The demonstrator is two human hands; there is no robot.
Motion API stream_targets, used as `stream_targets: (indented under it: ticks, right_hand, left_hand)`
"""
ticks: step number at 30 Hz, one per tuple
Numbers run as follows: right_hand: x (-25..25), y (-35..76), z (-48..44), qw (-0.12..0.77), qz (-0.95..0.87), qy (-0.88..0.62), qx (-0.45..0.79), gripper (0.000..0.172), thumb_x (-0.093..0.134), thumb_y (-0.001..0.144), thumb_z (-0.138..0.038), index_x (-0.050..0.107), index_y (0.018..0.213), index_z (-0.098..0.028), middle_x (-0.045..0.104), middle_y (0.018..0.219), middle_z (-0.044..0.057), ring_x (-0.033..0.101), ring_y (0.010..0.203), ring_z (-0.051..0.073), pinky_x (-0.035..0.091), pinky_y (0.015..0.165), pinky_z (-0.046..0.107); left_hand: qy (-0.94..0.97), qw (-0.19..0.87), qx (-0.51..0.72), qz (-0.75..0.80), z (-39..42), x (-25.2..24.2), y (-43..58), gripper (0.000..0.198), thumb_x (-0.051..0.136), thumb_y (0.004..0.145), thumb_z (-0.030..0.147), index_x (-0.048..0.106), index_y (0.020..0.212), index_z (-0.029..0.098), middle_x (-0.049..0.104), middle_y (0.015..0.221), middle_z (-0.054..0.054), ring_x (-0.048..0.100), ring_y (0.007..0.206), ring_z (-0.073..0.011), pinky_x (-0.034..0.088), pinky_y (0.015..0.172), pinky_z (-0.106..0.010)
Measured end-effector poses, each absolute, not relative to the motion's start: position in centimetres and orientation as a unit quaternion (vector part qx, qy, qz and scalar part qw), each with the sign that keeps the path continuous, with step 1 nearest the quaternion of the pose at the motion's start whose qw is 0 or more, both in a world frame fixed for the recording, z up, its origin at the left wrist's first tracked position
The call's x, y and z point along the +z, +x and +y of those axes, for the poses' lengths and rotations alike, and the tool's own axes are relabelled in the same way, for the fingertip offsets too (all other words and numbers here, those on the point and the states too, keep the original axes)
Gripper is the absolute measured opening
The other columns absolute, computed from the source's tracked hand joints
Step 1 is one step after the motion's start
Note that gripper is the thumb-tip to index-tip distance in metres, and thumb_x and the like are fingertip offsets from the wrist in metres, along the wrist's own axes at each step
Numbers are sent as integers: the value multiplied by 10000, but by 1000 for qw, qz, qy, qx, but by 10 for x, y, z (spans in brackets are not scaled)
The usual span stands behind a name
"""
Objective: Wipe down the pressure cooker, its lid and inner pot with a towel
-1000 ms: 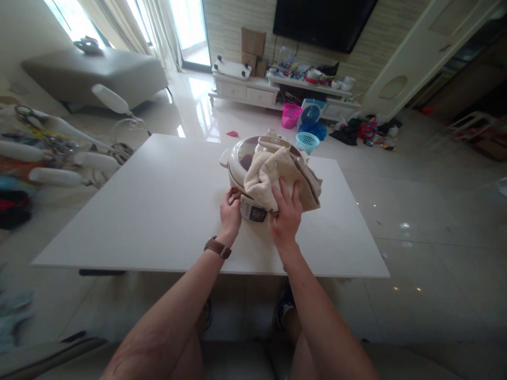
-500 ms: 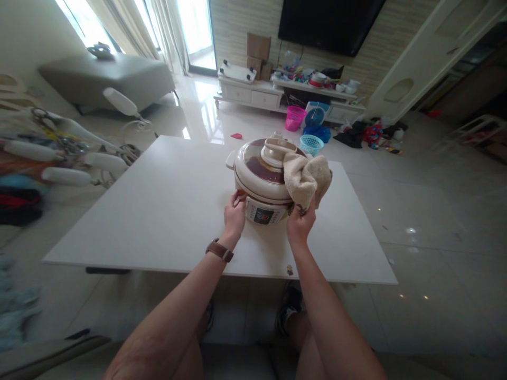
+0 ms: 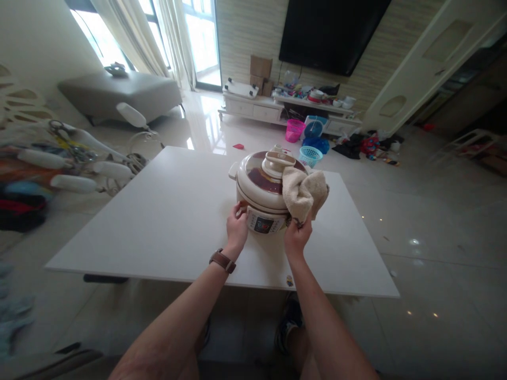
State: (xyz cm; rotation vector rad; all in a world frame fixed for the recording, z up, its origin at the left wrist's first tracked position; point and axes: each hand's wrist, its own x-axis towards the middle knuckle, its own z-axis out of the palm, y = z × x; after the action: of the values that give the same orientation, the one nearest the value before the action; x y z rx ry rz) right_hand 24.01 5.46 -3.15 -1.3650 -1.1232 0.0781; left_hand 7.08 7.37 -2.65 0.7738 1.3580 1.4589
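On the white table (image 3: pixel 170 221) stands a cream electric cooker (image 3: pixel 261 198) with a glass lid, dark contents showing through, and a control panel (image 3: pixel 264 224) facing me. My left hand (image 3: pixel 236 228), above a brown watch strap, is closed against the cooker's lower left side; its fingertips are partly hidden. A beige towel (image 3: pixel 303 192) is draped over the lid's right edge and hangs down the right side. My right hand (image 3: pixel 298 237) is closed at the towel's lower end, beside the panel's right edge. Whether it also grips the cooker is hidden.
A small sticker (image 3: pixel 289 281) is at the table's near edge. Beyond the table a light blue basket (image 3: pixel 311 155) and a pink basket (image 3: pixel 294 130) stand on the floor. A lamp with white shades (image 3: pixel 113 170) is close to the table's left side.
The view has tilted up slightly, so everything sits lower in the picture. Both hands stay at the cooker, and the right hand sits slightly further left against it.
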Motion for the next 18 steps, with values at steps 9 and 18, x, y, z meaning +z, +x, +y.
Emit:
stream_targets:
  ticks: [9,18]
  right_hand:
    - [-29,234,56,652,-465,-597,39,658,536,885,-287,606,1533,-196,714,1427,157,640,1371,305,458,1214,555]
    - [-35,237,56,659,-469,-587,32,610,532,873,-305,657,1459,-191,767,1271,141,690,1235,309,535,1107,534]
  left_hand:
    - [313,472,602,563,75,-27,72,426,610,862,124,710,1273,175,749,1394,-149,721,1281,-258,543,1083,-376]
    - [311,474,604,561,78,-32,69,458,589,832,111,722,1264,181,734,1422,-149,714,1278,-263,545,1088,-404]
